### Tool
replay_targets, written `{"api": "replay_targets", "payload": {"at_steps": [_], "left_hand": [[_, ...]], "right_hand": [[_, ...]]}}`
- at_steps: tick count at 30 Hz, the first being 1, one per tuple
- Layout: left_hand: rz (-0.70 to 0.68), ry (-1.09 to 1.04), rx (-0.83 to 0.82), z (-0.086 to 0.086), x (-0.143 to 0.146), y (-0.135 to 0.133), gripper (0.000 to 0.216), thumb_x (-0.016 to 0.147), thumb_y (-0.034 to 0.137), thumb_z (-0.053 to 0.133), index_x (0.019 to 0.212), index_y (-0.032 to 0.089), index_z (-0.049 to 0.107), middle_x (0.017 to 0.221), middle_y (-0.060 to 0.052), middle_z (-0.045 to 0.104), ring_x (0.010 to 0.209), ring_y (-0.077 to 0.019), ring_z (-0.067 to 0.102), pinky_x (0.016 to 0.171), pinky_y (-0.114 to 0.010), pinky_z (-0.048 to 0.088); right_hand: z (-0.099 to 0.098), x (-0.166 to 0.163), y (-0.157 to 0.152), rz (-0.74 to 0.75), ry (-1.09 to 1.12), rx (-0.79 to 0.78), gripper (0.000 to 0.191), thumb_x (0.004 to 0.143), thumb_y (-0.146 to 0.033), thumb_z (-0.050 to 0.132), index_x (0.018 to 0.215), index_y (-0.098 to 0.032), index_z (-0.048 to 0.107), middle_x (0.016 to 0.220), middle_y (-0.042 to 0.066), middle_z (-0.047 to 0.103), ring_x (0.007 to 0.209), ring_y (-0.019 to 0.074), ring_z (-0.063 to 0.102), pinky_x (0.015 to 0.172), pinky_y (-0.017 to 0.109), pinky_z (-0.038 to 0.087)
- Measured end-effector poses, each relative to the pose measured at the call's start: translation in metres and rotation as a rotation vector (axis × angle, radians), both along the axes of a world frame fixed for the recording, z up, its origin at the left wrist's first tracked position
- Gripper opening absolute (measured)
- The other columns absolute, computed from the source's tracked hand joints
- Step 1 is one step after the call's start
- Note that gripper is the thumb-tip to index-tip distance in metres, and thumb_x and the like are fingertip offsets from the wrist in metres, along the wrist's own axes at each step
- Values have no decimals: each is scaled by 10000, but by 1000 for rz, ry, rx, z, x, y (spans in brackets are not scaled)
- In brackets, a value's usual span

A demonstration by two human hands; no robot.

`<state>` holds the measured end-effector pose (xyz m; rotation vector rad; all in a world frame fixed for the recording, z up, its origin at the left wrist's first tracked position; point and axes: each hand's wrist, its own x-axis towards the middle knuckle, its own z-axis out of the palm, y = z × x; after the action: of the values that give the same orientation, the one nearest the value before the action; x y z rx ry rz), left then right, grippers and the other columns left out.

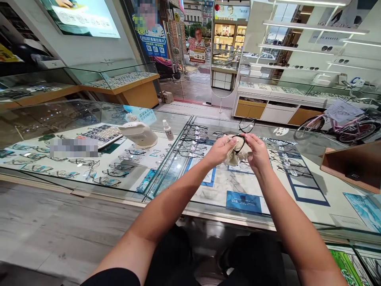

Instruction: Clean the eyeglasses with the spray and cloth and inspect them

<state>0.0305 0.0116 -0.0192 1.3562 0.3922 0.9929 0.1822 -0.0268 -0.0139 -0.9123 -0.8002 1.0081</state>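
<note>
Both my hands are raised over the glass counter. My left hand is closed on a crumpled cream cloth, pressing it against a pair of black-framed glasses. From the other side, my right hand pinches the same glasses by the frame. A second pair of black glasses lies on the glass just beyond my hands.
A small white spray bottle and a white device stand on the counter to the left, beside a calculator. Rows of frames lie under the glass. A wooden tray sits at right, with a pink bicycle behind.
</note>
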Motion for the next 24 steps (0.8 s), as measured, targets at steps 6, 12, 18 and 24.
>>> {"api": "replay_targets", "payload": {"at_steps": [6,12,18,24], "left_hand": [[-4,33,-19,1,-1,-3,625,714,624,929,1010,147,655,860,-19,672,736,-121,586,687,-238,454],[101,-23,-41,0,4,-1,643,787,761,797,887,141,658,732,-11,642,640,-113,555,609,-250,440],[29,-22,-15,-1,2,1,644,793,763,793,829,138,641,736,-14,637,647,-106,546,632,-245,446],[-55,20,0,-2,-1,0,613,758,614,907,1052,122,689,904,-43,696,777,-131,622,726,-244,483]], "right_hand": [[2,-2,-2,14,-2,15,406,602,-508,967,840,-237,783,920,35,805,658,132,569,598,289,469],[3,-11,-5,103,-11,101,340,624,-454,982,771,-239,763,812,0,778,590,87,418,573,267,377],[0,-4,0,78,108,19,399,553,-446,1027,784,-226,789,844,2,798,614,98,553,584,259,470],[0,2,4,47,133,3,444,524,-460,1032,816,-222,798,883,19,811,739,156,693,680,285,571]]}}
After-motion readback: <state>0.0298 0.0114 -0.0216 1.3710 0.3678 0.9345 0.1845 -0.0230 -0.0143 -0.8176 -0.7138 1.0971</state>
